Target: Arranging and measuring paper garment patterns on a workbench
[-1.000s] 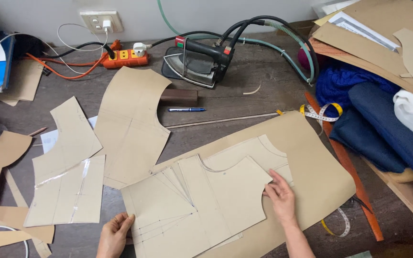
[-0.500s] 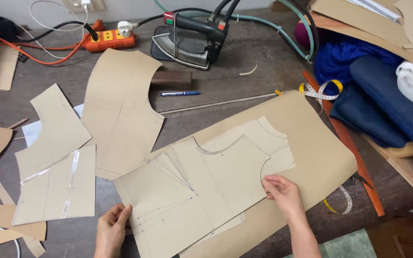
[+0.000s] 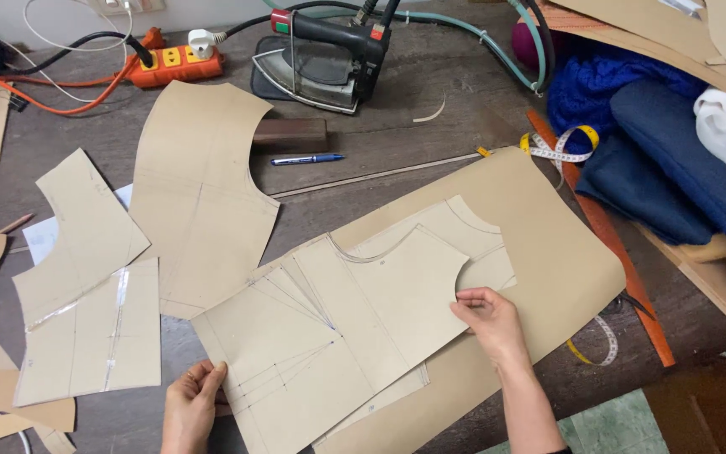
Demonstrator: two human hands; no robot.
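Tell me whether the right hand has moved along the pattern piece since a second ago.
No: the right hand stays on the armhole curve of the top pattern piece; only the camera shifted.

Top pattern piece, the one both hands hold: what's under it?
Under the top pattern piece, held by the left hand and right hand, a second paper piece peeks out, both on a big brown sheet. The covered middle is hidden.

1. The single head-worn camera is looking steeply down from above the person's own chest, facing forward across the worktable (image 3: 430, 109).
2. It is sitting close: both forearms are entering from the bottom edge.
3. The far wall is barely showing along the top edge.
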